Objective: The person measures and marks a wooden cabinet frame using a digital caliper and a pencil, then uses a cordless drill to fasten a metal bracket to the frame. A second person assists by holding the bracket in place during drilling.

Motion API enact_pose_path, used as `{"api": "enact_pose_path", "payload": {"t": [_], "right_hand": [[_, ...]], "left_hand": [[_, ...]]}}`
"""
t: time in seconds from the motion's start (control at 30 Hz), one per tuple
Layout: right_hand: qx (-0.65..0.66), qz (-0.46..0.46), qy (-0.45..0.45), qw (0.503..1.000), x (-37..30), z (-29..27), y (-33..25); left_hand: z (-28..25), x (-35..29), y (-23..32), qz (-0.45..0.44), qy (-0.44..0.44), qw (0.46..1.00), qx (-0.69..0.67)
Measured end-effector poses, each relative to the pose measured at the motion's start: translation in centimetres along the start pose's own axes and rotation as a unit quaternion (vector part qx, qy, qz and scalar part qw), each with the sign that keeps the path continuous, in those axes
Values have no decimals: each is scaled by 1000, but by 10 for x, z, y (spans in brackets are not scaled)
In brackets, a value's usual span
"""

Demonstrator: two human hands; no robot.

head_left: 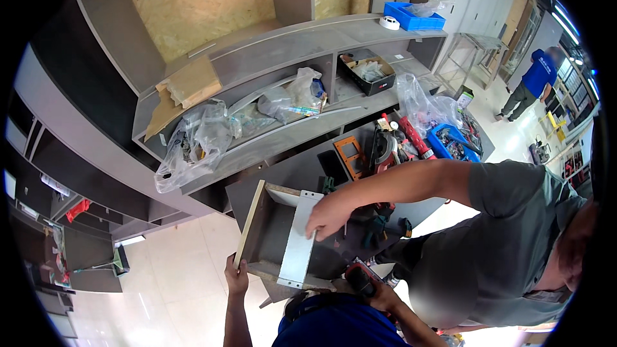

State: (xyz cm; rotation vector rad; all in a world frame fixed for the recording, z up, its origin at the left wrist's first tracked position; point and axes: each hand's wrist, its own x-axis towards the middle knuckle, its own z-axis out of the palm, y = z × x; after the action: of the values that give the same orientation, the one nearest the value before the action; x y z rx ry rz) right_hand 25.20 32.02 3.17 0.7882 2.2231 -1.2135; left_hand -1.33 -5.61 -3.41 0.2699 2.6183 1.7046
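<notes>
our left hand (pixel 236 278) has its fingers clenched on the lower corner of the dark wooden drawer box with pale plywood edge (pixel 273 234), at 6 o'clock on the grey table (pixel 302 170). our right hand (pixel 379 295) grips a red-and-black power drill (pixel 360 277) at 5 o'clock of the box. a co-worker's hand (pixel 328 217) presses the silver metal slide rail (pixel 301 241) on it.

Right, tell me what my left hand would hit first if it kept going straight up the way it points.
Your left hand already grips the pale wooden edge of the drawer box, fingers pointing up along it. Going straight on, it would slide along that edge; beyond it, probably the grey workbench, though depth is unclear.
</notes>
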Motion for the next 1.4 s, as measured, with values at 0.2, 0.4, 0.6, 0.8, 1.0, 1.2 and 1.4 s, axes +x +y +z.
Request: {"api": "enact_pose_path", "payload": {"t": [0.2, 0.4, 0.6, 0.8, 1.0, 1.2, 1.4], "right_hand": [[5, -2, -11, 1000, -2, -1, -10], [7, -14, -13, 1000, -4, -2, -10], [-20, -16, 13, 1000, -2, 16, 25], [65, -39, 52, 996, -17, 10, -16], [63, -50, 18, 997, 13, 27, 20], [11, 5, 23, 1000, 17, 26, 32], [46, 14, 105, 993, 19, 54, 69]], "left_hand": [[3, 0, -8, 5, 15, 1000, -3], [-2, 2, -9, 0, 8, 1000, 13], [11, -7, -78, 112, 40, 987, 104], [6, -2, -21, -28, 24, 999, -23], [44, -12, -149, -160, 135, 940, -268], [30, -18, -180, -163, 137, 939, -271], [25, 47, -147, -162, 92, 968, -165]]}}
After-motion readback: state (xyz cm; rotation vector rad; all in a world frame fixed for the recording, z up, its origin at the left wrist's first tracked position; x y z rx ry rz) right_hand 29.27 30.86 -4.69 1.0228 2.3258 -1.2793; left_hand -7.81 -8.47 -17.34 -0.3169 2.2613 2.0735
